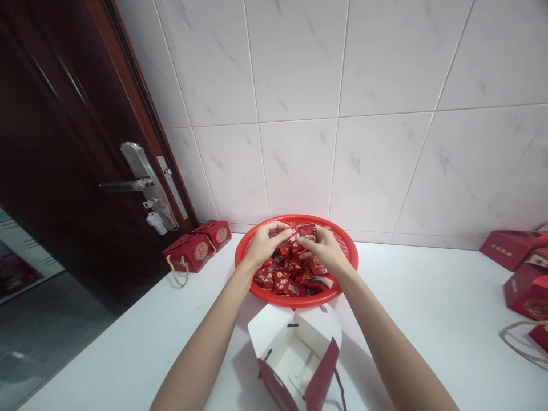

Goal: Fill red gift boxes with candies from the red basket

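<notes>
Both hands are over a round red plastic basket [351,251] heaped with red-wrapped candies [282,279]. My left hand [266,242] pinches a small red-and-white wrapped candy [294,240] between thumb and fingers. Closed around a darker red candy packet [307,230], my right hand [326,249] is close beside the left, its thumb near the candy there. Nearer to me, between my forearms, stands a gift box [295,359] with its flaps spread. Its inside is white with nothing visible in it, and its outer sides are dark red.
Two closed red boxes [188,253] with rope handles stand at the left near the door [55,142]. More red boxes [528,285] are at the right edge of the white table [411,308]. A tiled wall [299,160] rises behind the basket.
</notes>
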Available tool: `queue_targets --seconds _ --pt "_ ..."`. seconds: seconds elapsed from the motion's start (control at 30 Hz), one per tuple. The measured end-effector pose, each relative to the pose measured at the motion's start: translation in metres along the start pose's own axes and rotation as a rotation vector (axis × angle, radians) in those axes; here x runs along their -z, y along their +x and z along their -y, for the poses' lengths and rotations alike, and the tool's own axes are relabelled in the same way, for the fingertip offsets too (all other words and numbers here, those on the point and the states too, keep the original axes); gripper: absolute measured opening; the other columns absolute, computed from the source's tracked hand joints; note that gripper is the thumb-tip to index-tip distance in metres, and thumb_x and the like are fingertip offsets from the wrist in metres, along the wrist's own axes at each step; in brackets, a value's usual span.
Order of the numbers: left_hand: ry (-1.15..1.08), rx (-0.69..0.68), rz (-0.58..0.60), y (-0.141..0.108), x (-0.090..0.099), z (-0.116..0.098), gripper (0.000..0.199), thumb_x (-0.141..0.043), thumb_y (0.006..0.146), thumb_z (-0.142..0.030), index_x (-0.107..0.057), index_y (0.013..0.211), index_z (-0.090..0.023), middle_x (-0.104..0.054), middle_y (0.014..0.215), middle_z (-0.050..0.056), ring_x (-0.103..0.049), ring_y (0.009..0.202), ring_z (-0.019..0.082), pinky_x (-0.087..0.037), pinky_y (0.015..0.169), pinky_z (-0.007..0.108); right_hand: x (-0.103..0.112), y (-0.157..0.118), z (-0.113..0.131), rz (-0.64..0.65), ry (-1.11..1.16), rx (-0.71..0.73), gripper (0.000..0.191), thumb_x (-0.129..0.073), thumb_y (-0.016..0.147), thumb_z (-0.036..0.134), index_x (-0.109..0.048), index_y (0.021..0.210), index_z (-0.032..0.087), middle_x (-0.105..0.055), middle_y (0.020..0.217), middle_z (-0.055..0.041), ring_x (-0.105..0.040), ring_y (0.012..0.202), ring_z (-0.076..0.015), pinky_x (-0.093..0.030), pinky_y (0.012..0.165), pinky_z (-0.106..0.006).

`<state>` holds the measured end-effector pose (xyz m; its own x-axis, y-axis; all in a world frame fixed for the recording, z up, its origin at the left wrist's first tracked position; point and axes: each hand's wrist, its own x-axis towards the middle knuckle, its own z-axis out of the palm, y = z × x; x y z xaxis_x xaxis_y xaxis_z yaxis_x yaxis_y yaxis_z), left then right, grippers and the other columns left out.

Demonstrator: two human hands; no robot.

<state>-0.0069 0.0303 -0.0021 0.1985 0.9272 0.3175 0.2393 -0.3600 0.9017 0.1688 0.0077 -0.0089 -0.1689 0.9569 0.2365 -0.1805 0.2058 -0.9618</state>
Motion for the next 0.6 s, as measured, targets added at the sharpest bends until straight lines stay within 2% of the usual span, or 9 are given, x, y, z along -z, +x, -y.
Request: queue_targets --seconds 0.1,0.17,0.23,0.3,0.37,0.43,0.6 --pt "0.257 0.086 0.057 0.002 0.01 0.003 0.039 -0.05 0.085 -0.056 -0.063 0.082 -0.02 -0.071 0.087 0.005 -0.065 0.079 0.019 -0.052 0.073 0.029 0.001 0.001 0.0 -0.161 -0.042 0.012 0.025 -0.077 0.07 0.034 -0.064 0.087 0.021 -0.069 0.082 -0.0013 -0.066 0.076 -0.0196 -0.059 0.064 -0.031" --pt "0.375 0.145 0.123 0.001 0.02 0.007 0.036 -0.06 0.078 -0.055 -0.065 0.071 -0.02 -0.07 0.074 0.004 -0.063 0.07 0.019 -0.048 0.066 0.028 0.001 0.001 0.0 -0.251 -0.033 -0.009 0.023 -0.073 0.071 0.031 -0.063 0.09 0.023 -0.069 0.082 -0.0013 -0.068 0.074 -0.0202 -0.058 0.062 -0.032" --pt "0.465 0.237 0.269 -0.001 0.027 0.009 0.035 -0.075 0.065 -0.054 -0.067 0.063 -0.02 -0.069 0.064 0.003 -0.062 0.062 0.02 -0.045 0.06 0.028 0.0 0.001 0.002 -0.3 -0.023 -0.04 0.022 -0.071 0.072 0.029 -0.062 0.092 0.023 -0.069 0.082 -0.0009 -0.069 0.072 -0.0211 -0.058 0.061 -0.033" --pt "0.601 0.336 0.477 -0.004 0.031 0.011 0.036 -0.082 0.054 -0.053 -0.07 0.065 -0.021 -0.069 0.06 0.001 -0.061 0.058 0.02 -0.042 0.056 0.027 -0.002 0.0 0.004 -0.318 -0.025 -0.051 0.019 -0.07 0.072 0.028 -0.061 0.089 0.023 -0.068 0.081 -0.0006 -0.069 0.072 -0.0216 -0.059 0.061 -0.034" --pt "0.719 0.375 0.62 -0.004 0.03 0.013 0.035 -0.084 0.05 -0.05 -0.07 0.066 -0.022 -0.066 0.056 -0.002 -0.059 0.055 0.019 -0.039 0.053 0.027 -0.003 -0.001 0.005 -0.321 -0.028 -0.047 0.017 -0.07 0.072 0.027 -0.061 0.086 0.023 -0.069 0.081 -0.0009 -0.07 0.073 -0.0219 -0.059 0.063 -0.034" --pt "0.749 0.339 0.637 -0.004 0.028 0.013 0.028 -0.083 0.053 -0.044 -0.068 0.062 -0.022 -0.063 0.053 -0.003 -0.056 0.054 0.018 -0.035 0.052 0.027 -0.004 -0.001 0.006 -0.319 -0.027 -0.05 0.016 -0.071 0.072 0.026 -0.06 0.085 0.023 -0.069 0.081 -0.0013 -0.07 0.073 -0.022 -0.059 0.065 -0.035" --pt "0.661 0.202 0.555 0.0 0.03 0.013 0.024 -0.074 0.064 -0.043 -0.066 0.06 -0.021 -0.06 0.055 -0.003 -0.049 0.055 0.016 -0.031 0.054 0.027 -0.003 -0.001 0.007 -0.311 -0.004 -0.074 0.016 -0.07 0.073 0.025 -0.06 0.084 0.022 -0.068 0.077 -0.0002 -0.068 0.071 -0.0199 -0.058 0.064 -0.033"
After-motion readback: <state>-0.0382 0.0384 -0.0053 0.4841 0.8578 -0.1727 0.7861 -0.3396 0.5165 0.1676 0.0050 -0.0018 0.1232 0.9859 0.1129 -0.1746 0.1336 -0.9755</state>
